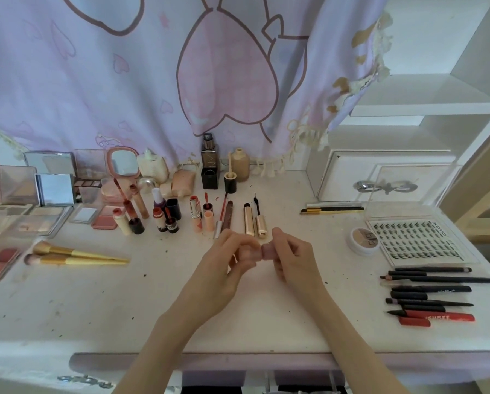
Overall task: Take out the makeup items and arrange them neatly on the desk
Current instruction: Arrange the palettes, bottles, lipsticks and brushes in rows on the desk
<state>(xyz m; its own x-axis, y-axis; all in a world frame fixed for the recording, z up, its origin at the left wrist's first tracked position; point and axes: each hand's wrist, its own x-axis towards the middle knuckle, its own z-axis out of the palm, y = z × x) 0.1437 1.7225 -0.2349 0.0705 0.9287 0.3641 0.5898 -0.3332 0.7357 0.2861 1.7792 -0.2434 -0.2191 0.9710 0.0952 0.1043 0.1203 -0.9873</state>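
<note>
Pink lipstick [262,250] pinched between left hand [226,263] and right hand [292,258], two gold brushes [76,255] aside.

Open desk lies on the near side of the hands; makeup hems them in beyond and to either side.

Between the two raised hands [262,253] and the front edge of the white desk [101,314] runs a bare strip. Just beyond the fingers stand two gold mascara tubes [254,223] and a row of upright lipsticks [178,216]. Left lie two gold-handled brushes [79,257], right a white round pot [362,240], a clear sheet of false lashes [417,242] and stacked black and red pencils [431,297].
</note>
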